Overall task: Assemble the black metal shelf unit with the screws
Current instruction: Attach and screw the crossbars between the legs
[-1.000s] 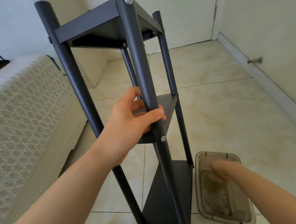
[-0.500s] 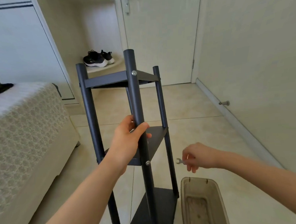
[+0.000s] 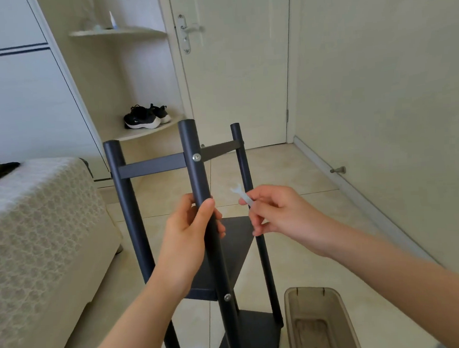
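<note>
Black metal shelf unit stands upright on the tiled floor, beside the bed. Left hand closed around the front post. Right hand pinches a small wrench, blurred, near that post. Plastic box sits beside the base.

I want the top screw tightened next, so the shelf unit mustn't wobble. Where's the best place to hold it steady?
Grip the front post between the top screw and the middle shelf, roughly where the left hand wraps it. The post is a round, upright tube that a hand closes fully around. Come from the near left side, leaving the screw head clear for the small wrench in the right hand.
</note>
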